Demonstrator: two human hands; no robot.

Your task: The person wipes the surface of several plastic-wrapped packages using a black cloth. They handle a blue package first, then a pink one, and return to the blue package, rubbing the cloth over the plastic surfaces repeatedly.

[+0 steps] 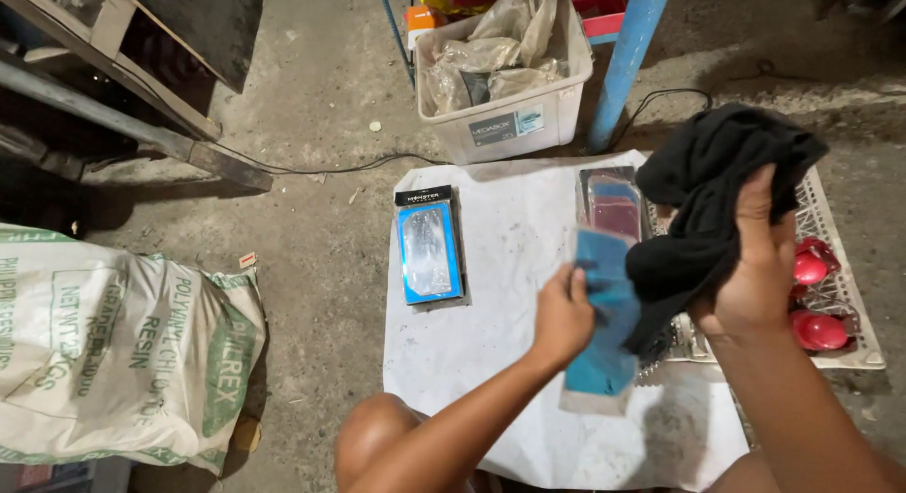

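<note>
My left hand point(562, 316) grips a flat blue packet in clear plastic point(604, 334) by its left edge, holding it above a white sheet point(510, 267) spread on the floor. My right hand point(755, 267) is closed on a black cloth point(708, 186), which drapes over the packet's upper right part. A similar blue packet with a black top point(429, 248) lies on the sheet to the left. A stack of more flat packets point(612, 202) lies at the sheet's far right, partly hidden by the cloth.
A white mesh tray point(845, 276) with red round pieces point(819, 331) sits at right. A white plastic bin with crumpled plastic bags point(505, 64) and a blue post point(628, 54) stand behind. A large printed sack point(113, 347) lies at left. A cable point(311, 167) crosses the concrete floor.
</note>
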